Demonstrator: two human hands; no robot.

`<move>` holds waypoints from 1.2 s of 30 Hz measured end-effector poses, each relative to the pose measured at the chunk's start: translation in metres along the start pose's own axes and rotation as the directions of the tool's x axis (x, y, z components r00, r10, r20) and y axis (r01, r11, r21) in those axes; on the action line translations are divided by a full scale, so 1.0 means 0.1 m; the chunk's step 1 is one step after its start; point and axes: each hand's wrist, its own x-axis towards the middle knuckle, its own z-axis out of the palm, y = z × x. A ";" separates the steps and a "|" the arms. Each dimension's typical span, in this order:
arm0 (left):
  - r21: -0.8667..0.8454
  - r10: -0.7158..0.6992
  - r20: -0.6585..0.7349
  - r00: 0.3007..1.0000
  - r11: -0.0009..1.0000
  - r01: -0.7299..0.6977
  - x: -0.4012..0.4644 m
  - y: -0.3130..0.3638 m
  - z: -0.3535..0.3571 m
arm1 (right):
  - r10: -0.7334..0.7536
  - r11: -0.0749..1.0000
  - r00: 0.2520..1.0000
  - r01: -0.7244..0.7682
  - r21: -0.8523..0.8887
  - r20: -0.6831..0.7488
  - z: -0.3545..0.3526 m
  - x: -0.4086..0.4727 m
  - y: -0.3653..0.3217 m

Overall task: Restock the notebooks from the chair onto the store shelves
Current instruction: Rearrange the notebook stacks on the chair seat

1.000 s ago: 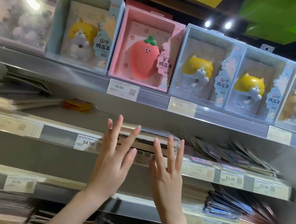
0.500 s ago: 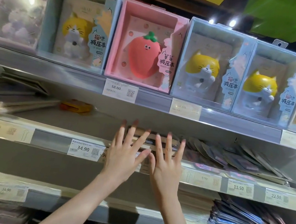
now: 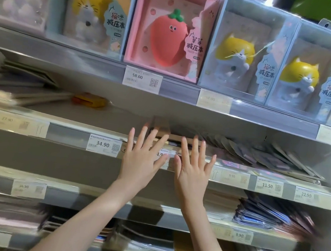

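A small stack of tan notebooks (image 3: 176, 137) lies flat on the second shelf (image 3: 68, 133), just behind its price strip. My left hand (image 3: 142, 157) and my right hand (image 3: 192, 167) are side by side in front of that stack, fingers straight and spread. The fingertips of both reach the front edge of the stack. Neither hand holds anything. The chair is out of view.
Boxed squishy-toy notebooks (image 3: 168, 33) line the top shelf. More flat notebooks (image 3: 16, 86) lie at the left of the second shelf, a fan of dark packets (image 3: 261, 157) at its right. A small yellow item (image 3: 90, 100) sits at the back. Lower shelves hold more stacks (image 3: 264, 214).
The view has moved closer to the shelves. Both hands have stayed flat and spread at the front of the stack, which now sits further back on the shelf.
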 end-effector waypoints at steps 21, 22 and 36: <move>-0.287 -0.040 0.192 0.981 0.953 0.095 -1.91 -0.52 0.19 | -0.010 0.994 0.934 -0.030 0.108 0.358 0.14 -1.83 -0.90; -0.292 -0.046 0.216 0.975 0.950 0.109 -2.02 -0.54 0.22 | -0.015 0.993 0.923 -0.030 0.110 0.384 0.15 -1.93 -0.94; -0.228 -0.114 0.588 0.801 0.927 0.299 -4.07 -0.89 0.78 | -0.036 0.981 0.696 -0.114 0.160 0.717 0.62 -3.94 -1.49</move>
